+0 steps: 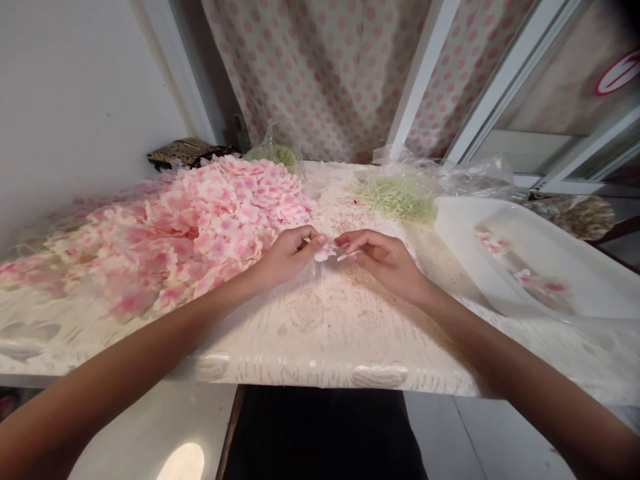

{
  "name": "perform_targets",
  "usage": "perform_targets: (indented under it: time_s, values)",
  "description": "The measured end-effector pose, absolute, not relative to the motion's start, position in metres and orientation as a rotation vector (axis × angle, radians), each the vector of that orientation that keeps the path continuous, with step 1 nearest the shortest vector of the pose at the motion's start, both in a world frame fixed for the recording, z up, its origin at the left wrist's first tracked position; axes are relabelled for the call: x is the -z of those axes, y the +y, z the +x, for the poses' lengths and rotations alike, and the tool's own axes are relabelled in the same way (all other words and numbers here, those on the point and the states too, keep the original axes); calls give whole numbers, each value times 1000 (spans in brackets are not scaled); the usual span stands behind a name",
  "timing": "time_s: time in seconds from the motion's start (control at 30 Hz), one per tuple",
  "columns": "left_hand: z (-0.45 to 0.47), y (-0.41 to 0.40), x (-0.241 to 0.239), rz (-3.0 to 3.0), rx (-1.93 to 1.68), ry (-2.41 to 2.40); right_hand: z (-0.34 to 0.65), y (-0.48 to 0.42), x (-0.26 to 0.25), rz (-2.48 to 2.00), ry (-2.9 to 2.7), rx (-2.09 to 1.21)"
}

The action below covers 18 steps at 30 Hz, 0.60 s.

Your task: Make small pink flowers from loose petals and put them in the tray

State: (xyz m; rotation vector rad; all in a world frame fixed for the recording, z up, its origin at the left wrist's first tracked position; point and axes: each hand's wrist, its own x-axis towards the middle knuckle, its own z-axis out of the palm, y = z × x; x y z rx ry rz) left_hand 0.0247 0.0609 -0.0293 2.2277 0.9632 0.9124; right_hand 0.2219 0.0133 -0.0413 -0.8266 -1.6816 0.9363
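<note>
Lying across the left of the white, grey-patterned table cover [310, 333]: broad heap of pink-and-cream petals [210, 220]. Behind it, a black-and-gold patterned pouch [183, 152], then a clear plastic bag with green contents [276, 155]. Left hand [296, 252], just right of the heap, pinches a small pink-and-white petal piece [325, 252] between thumb and fingers; the piece is above the cover, between the two hands. Right hand [383, 259]: fingers bent, gap narrow, a pale sliver [345, 256] at the fingertips; cannot tell whether gripped. Beyond, pale green shredded filler [397, 198] near crumpled clear plastic wrap [467, 175]. Far right: shallow white tray [585, 257] containing scattered pink-and-white pieces [525, 277].
</note>
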Motion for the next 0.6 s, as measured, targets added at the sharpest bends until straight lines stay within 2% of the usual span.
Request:
perform_targets:
  time_s: [0.1, 0.3, 0.5, 0.6]
  values:
    - [25, 62, 29, 2174, -936, 982, 226, 15, 38, -843, -1651, -900]
    - [28, 60, 31, 2095, -881, 974, 219, 9, 35, -718, -1771, -1124]
    - [27, 60, 31, 2026, -915, 967, 227, 16, 44, -998, -1681, -819]
    - [27, 60, 31, 2016, -971, 974, 235, 19, 37, -973, -1914, -1067]
